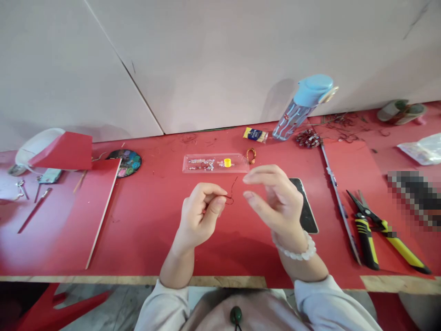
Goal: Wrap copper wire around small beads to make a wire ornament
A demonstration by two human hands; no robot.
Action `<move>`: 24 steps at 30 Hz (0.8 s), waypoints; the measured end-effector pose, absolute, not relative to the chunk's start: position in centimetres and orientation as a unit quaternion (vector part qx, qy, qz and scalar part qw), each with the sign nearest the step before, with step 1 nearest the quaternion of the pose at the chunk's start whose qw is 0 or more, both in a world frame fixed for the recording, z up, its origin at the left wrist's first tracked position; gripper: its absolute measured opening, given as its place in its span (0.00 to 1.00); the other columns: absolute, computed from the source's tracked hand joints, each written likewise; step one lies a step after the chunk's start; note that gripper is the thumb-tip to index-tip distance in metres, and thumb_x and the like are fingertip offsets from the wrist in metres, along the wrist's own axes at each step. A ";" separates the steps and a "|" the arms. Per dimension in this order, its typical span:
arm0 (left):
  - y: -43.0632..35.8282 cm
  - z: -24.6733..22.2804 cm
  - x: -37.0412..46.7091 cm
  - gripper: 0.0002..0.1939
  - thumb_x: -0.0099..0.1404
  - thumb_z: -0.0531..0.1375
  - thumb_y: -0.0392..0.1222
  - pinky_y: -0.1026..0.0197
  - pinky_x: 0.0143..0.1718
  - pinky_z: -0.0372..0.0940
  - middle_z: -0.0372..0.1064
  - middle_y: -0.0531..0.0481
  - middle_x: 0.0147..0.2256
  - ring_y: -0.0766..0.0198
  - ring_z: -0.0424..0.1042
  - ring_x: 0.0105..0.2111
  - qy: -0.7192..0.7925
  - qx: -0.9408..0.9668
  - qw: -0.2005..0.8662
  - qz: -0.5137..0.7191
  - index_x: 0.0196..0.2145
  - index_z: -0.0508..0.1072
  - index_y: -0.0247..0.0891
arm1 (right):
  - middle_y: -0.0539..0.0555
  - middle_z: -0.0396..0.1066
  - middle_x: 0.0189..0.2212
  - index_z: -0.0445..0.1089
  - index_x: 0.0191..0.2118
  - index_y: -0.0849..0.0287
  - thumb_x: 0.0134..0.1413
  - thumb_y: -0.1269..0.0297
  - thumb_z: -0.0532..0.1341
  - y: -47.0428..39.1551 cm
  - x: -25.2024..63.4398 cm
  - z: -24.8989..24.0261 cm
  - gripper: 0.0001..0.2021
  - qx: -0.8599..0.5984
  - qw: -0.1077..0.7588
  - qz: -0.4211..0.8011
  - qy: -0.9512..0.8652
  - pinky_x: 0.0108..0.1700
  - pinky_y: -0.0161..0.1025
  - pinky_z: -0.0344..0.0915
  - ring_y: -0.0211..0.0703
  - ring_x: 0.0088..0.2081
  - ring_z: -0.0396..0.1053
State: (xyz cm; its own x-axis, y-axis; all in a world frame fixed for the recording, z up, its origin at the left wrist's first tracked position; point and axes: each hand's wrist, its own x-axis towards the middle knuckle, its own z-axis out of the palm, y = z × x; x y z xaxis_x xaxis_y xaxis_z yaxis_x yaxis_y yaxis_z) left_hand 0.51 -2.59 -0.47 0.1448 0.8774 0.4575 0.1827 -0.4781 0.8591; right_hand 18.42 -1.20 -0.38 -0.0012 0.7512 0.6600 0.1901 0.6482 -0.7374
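Between the thumb and forefinger of my left hand [202, 213] a thin dark red cord [232, 196] is pinched. The cord makes a small loop, and its free end points up and to the right. My right hand [275, 197] is just right of the cord, thumb and fingers apart, with nothing between them. A bracelet of pale beads [299, 252] circles my right wrist. Beyond my hands lies a clear plastic tray [216, 157] with small beads and a yellow ring-shaped piece [227, 162]. A braided brown-gold loop [251, 156] sits at the tray's right end.
A phone [308, 207] lies partly behind my right wrist. Farther right are yellow-black shears [374, 225] and a divider strip [339, 197]. A blue-lidded bottle [303, 108] and a small packet [255, 134] stand near the wall. At left are a board [79, 216] and a paint palette [129, 162].
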 end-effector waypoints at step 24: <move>-2.2 -0.1 1.6 0.07 0.74 0.56 0.36 0.68 0.33 0.69 0.79 0.52 0.29 0.67 0.78 0.28 0.444 0.802 0.044 0.397 0.40 0.74 0.38 | 0.54 0.71 0.32 0.70 0.38 0.57 0.61 0.76 0.62 -2.3 18.7 0.5 0.06 -0.409 0.470 0.044 -0.781 0.39 0.44 0.69 0.45 0.35 0.67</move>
State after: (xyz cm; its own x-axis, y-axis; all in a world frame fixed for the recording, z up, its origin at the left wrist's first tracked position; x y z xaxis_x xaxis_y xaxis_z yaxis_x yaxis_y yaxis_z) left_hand 1.63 -2.18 -0.09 0.2910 0.7469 0.5979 0.6771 -0.6023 0.4229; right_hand 18.67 -2.28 0.55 -0.2233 0.6805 0.6979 0.5984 0.6609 -0.4529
